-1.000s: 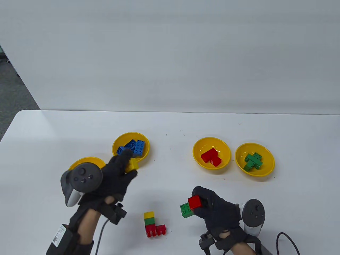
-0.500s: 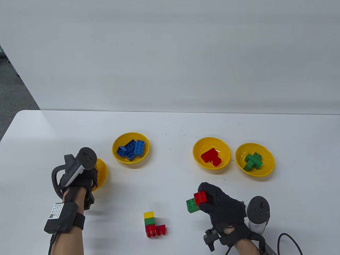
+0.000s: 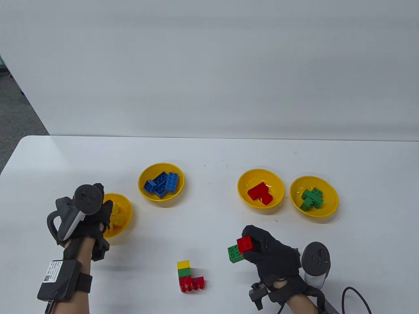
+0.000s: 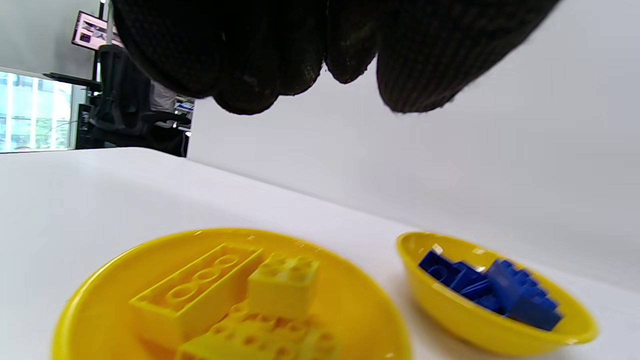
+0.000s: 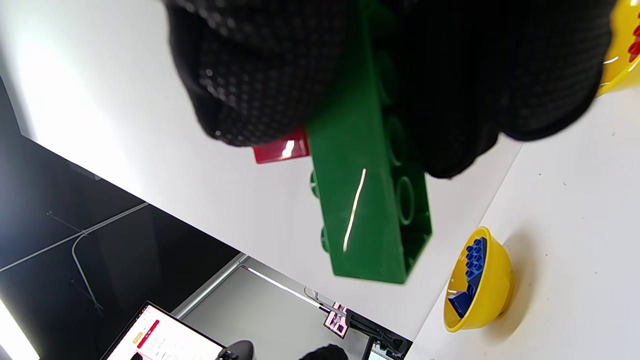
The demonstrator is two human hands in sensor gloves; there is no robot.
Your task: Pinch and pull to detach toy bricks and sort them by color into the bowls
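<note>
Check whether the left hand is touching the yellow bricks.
Apart: the left wrist view shows the left hand's fingertips above the yellow bricks, with wall between.

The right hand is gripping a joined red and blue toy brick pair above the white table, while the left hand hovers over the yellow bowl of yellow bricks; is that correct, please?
Nearly: the brick joined to the red toy brick is green, not blue, as the table view and right wrist view show. The right hand does grip that pair above the white table, and the left hand hovers over the yellow bowl of yellow bricks.

A plain white wall panel (image 3: 209, 65) stands behind the white rounded-corner table (image 3: 209, 153); grey carpeted floor (image 3: 16, 111) shows left, and a bright window (image 4: 30, 112) beyond.
</note>
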